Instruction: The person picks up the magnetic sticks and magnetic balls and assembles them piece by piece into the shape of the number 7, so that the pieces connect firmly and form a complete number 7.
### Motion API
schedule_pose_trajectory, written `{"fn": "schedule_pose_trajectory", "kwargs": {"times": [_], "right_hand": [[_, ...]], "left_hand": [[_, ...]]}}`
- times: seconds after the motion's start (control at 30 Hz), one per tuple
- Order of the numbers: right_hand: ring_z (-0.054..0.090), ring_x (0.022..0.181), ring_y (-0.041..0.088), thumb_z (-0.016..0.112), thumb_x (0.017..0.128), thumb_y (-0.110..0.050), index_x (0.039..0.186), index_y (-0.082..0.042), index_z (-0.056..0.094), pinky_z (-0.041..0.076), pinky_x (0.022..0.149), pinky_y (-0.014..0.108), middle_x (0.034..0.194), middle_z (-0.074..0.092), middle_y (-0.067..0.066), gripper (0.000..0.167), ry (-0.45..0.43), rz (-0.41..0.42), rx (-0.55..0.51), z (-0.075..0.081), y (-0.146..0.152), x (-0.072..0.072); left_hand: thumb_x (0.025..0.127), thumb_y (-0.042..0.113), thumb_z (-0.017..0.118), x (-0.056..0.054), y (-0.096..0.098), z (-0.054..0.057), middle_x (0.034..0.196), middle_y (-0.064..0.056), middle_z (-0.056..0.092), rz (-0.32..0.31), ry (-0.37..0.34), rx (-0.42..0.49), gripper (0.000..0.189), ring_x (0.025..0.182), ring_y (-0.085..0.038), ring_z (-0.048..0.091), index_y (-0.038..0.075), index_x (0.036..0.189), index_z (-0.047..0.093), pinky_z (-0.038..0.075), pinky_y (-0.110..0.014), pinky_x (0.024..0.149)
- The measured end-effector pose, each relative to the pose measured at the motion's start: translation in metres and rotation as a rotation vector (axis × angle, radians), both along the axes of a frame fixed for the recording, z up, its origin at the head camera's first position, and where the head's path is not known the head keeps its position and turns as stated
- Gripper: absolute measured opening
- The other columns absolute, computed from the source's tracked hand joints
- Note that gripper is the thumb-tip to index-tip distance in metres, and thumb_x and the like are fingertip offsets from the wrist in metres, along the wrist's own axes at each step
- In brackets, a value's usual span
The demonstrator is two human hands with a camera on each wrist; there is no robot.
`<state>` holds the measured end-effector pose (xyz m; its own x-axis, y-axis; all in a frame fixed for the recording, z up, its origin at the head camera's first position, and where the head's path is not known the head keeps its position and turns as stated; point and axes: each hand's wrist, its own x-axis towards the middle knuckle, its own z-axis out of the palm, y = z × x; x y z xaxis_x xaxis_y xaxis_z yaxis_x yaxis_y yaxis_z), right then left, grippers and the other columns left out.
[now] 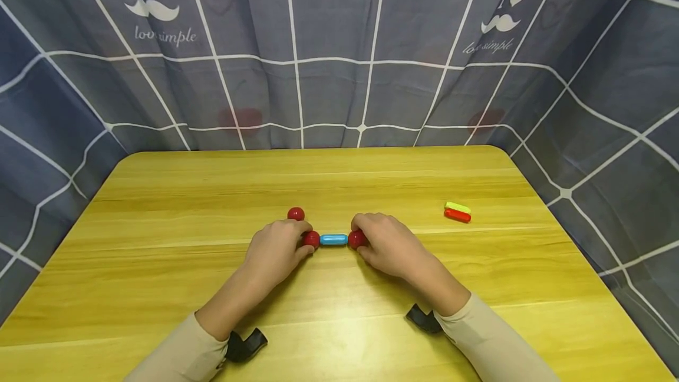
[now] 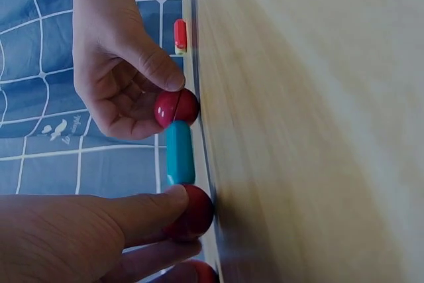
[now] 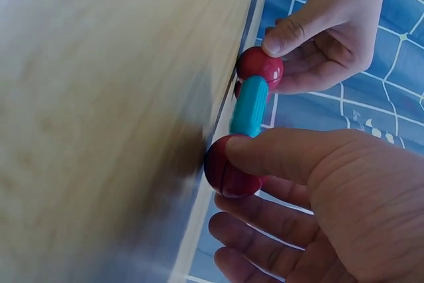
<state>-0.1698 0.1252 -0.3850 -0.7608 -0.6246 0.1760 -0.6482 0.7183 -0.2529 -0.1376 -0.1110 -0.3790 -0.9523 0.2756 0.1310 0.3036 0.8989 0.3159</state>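
A blue ridged rod (image 1: pixel 333 240) lies crosswise low over the table, with a dark red ball at each end. The left hand (image 1: pixel 277 247) pinches the left red ball (image 1: pixel 311 239) between thumb and fingers. On the other side, the right hand (image 1: pixel 391 244) pinches the right red ball (image 1: pixel 358 239); its thumb (image 3: pixel 265 157) presses on the ball in the right wrist view. Both balls meet the rod's ends. Just beyond the left hand sits a third red ball (image 1: pixel 295 214), partly covered by that hand in the left wrist view.
A yellow-green rod (image 1: pixel 458 207) and a red rod (image 1: pixel 457 216) lie side by side at the right of the wooden table (image 1: pixel 159 211). A grey checked curtain (image 1: pixel 329 93) hangs behind the table and along its sides. Black straps show under both sleeves.
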Motion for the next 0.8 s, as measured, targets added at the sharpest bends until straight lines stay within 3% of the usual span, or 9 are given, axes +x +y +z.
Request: {"fn": "schedule_pose_trajectory", "kwargs": {"times": [0.27,0.43,0.6,0.8], "right_hand": [[0.051,0.074,0.011,0.077,0.08,-0.011,0.099,-0.015,0.059,0.046,0.068,0.028,0.083,0.056,-0.007,0.027,0.007,0.0,0.001,0.0,-0.001,0.0],[0.058,0.083,0.014,0.075,0.079,-0.009,0.108,-0.013,0.061,0.049,0.076,0.031,0.093,0.063,-0.004,0.033,-0.057,-0.027,0.008,0.002,0.005,-0.001],[0.061,0.103,0.025,0.071,0.079,-0.004,0.115,-0.008,0.062,0.048,0.09,0.041,0.11,0.065,0.007,0.037,-0.101,-0.132,-0.007,0.011,0.028,-0.012],[0.061,0.101,0.036,0.061,0.083,-0.001,0.111,0.001,0.064,0.047,0.086,0.05,0.107,0.063,0.018,0.029,-0.07,-0.336,-0.002,0.022,0.079,-0.035]], "left_hand": [[0.077,0.027,0.085,0.0,0.001,0.0,0.089,-0.003,0.069,0.002,-0.004,-0.009,0.035,0.067,-0.015,0.056,0.011,0.105,0.073,0.051,-0.036,0.058],[0.076,0.027,0.085,0.001,0.002,0.001,0.086,-0.002,0.069,-0.002,-0.011,-0.012,0.034,0.067,-0.016,0.056,0.011,0.104,0.073,0.051,-0.036,0.058],[0.077,0.028,0.085,0.002,0.002,0.001,0.088,-0.001,0.069,-0.002,-0.01,-0.016,0.033,0.069,-0.016,0.057,0.012,0.103,0.073,0.052,-0.037,0.059],[0.077,0.028,0.085,0.002,0.001,0.0,0.089,-0.002,0.069,-0.001,0.008,-0.025,0.033,0.071,-0.016,0.058,0.012,0.103,0.073,0.052,-0.037,0.059]]}}
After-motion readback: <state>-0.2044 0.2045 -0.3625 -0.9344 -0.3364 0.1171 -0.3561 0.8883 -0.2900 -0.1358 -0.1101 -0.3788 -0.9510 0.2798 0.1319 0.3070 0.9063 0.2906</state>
